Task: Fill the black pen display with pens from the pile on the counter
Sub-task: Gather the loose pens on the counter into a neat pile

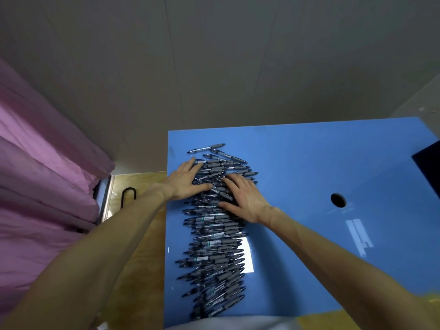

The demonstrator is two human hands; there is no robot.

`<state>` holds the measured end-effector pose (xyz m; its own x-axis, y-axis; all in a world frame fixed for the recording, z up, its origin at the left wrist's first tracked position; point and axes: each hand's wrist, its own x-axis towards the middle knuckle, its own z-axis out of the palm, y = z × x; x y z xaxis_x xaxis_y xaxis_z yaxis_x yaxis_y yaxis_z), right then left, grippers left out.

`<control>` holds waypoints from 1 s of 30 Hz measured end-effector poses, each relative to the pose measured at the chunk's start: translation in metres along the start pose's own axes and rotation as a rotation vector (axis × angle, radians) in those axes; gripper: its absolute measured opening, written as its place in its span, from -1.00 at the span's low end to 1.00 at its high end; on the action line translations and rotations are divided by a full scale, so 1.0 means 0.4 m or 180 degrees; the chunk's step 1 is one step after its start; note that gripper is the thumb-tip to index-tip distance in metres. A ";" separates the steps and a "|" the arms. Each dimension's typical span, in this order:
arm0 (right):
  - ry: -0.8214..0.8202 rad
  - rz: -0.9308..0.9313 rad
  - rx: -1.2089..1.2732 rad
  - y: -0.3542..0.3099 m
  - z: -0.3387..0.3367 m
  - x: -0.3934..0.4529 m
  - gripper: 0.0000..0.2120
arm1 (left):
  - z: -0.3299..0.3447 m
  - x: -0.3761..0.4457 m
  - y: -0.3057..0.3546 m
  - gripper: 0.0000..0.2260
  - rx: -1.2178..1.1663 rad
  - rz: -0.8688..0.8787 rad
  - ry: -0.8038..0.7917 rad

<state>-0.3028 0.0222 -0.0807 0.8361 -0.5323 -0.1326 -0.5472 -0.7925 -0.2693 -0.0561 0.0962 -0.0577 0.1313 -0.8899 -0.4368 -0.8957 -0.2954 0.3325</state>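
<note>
1. Closest to me, the near end of the pile of pens (214, 253) reaches almost to the front edge of the blue counter (297, 234); the pens lie crosswise, stacked in a long band running away from the person.
2. A bright white patch (246, 253) shows on the counter just beside the pile's right side, partly under the pens.
3. Two bare forearms stretch forward over the counter's near left part.
4. The right hand (245, 196) lies flat on the pile's far portion, fingers straight and spread, pressing on the pens and gripping none.
5. The left hand (187, 181) lies just beside it on the pile's left edge, fingers likewise straight and together, thumb stretched toward the right hand; pens lie under and between both palms.
6. Beyond the fingertips a few loose pens (206, 147) lie at an angle, marking the pile's far end.
7. Well to the right, a round hole (338, 200) is cut in the counter.
8. At the far right edge a dark black corner (427, 160) juts in; I cannot tell what it is.
9. To the left hangs a pink curtain (42, 163).
</note>
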 end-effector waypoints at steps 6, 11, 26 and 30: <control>0.0387 0.0301 0.0565 0.022 -0.054 0.071 -0.38 | -0.021 0.008 0.011 -0.22 -0.0049 -0.0151 0.0014; -0.0080 0.0572 0.0410 0.065 -0.119 0.209 -0.33 | -0.057 0.078 0.007 -0.33 0.0174 -0.0380 0.0133; -0.0640 0.0294 0.0037 0.107 -0.122 0.407 -0.49 | -0.105 0.222 -0.021 -0.41 0.0145 -0.0317 0.0187; -0.0465 0.0276 -0.0037 0.129 -0.113 0.382 -0.61 | -0.109 0.229 -0.016 -0.51 0.0016 -0.0095 0.0187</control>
<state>-0.2051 -0.1134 -0.0718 0.7819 -0.5506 -0.2923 -0.6173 -0.7492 -0.2399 -0.0198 0.0015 -0.0632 0.1826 -0.8997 -0.3965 -0.8931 -0.3204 0.3157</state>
